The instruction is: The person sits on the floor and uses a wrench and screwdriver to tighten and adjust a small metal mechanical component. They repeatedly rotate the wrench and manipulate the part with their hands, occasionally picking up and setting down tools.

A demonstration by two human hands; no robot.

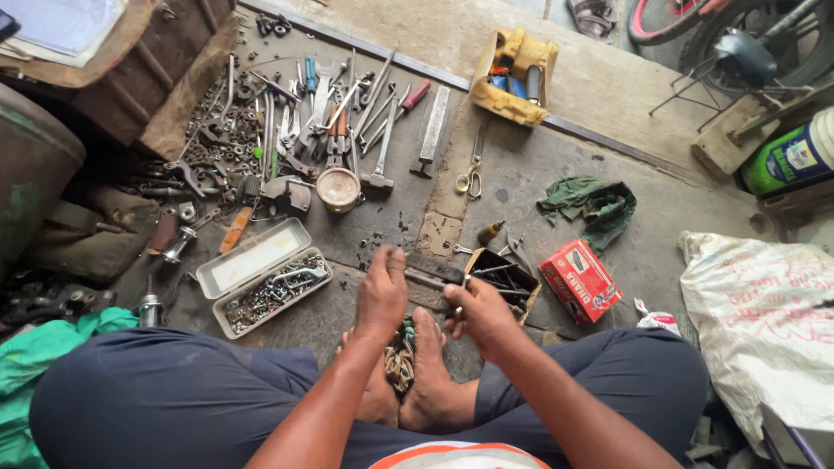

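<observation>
Head view: the left hand [382, 293] reaches forward, fingers curled on a dark flat metal bar [432, 271] lying on the concrete floor [521, 174]. The right hand [479, 314] has its grip closed around a thin metal tool [458, 293], just beside the small open cardboard box of tools [508, 276].

Far to my left, wrenches and pliers [330, 113] lie spread over the concrete beside a scatter of nuts [217, 130]. Near left sits an open white box of bolts [261, 276]. Scissors [470, 178] lie past the middle, a yellow tool caddy [514, 78] beyond them. To my right are a green rag [592, 204], a red carton [580, 280] and a white sack [764, 321].
</observation>
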